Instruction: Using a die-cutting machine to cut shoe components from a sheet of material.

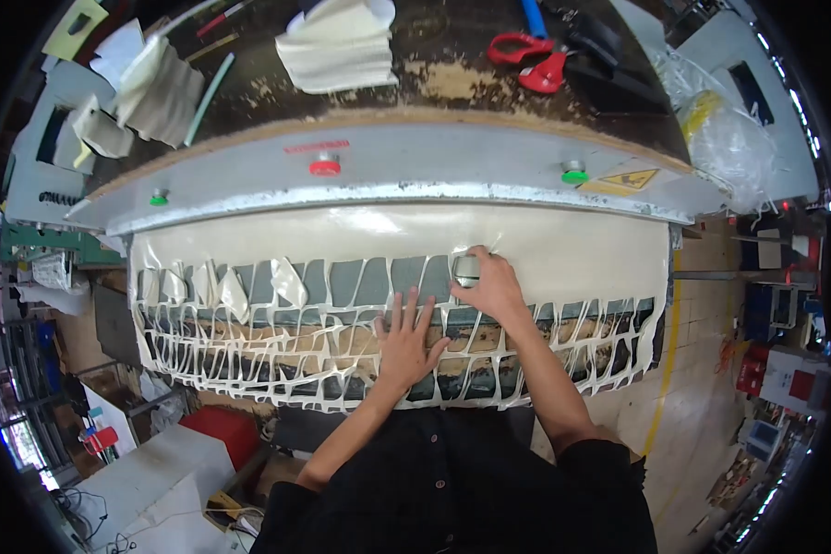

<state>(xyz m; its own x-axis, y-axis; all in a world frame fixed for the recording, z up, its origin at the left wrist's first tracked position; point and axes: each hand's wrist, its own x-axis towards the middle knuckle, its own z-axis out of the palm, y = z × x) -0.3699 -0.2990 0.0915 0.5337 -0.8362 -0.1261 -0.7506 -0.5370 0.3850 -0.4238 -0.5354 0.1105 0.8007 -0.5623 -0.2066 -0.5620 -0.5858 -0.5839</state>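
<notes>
While the bare left hand rests flat with its fingers spread over a web of thin cream strips, holding nothing that shows, the bare right hand grasps a small hollow metal-edged form between thumb and curled fingers. That form stands at the cut edge of a smooth, glossy cream sheet, just beyond the left hand's fingertips and right of the middle. The sheet lies across a worn grey-green board, its uncut part toward the machine and its cut-out strips drooping toward the person. Loose cream pieces lie on the strips at the left.

Beyond runs a pale grey metal beam with 1 round red button and 2 green ones. Above it, a scuffed dark-brown wooden top carries a stack of cream cut pieces and red-handled scissors.
</notes>
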